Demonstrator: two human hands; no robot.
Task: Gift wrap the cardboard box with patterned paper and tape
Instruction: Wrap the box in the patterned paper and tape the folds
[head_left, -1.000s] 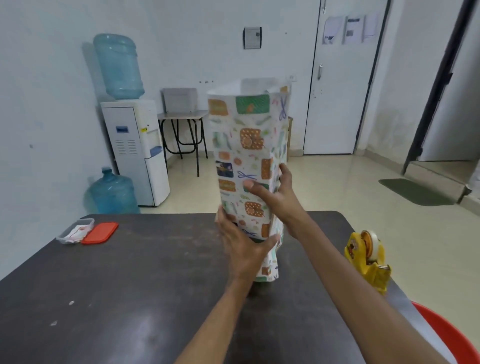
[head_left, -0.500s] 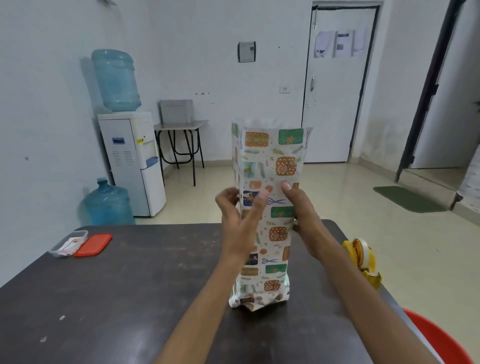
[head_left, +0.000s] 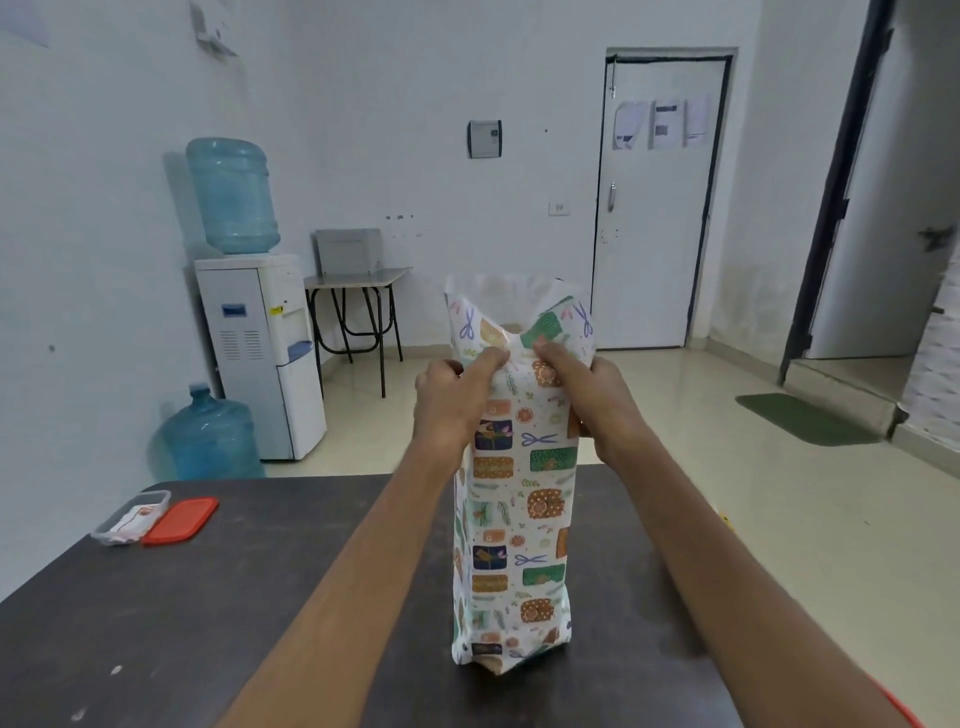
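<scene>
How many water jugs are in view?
2: one jug atop the dispenser, another on the floor beside it. The table may hide more.

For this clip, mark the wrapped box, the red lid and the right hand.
wrapped box (head_left: 511, 525): head view, front face at mid-height.
red lid (head_left: 180, 520): head view, middle of its flat top.
right hand (head_left: 592, 400): head view, back of the hand, gripping the box's loose top end.

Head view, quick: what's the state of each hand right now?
Left hand: holding, pinching the patterned paper near its top.
Right hand: holding, pinching the same paper beside it.
</scene>
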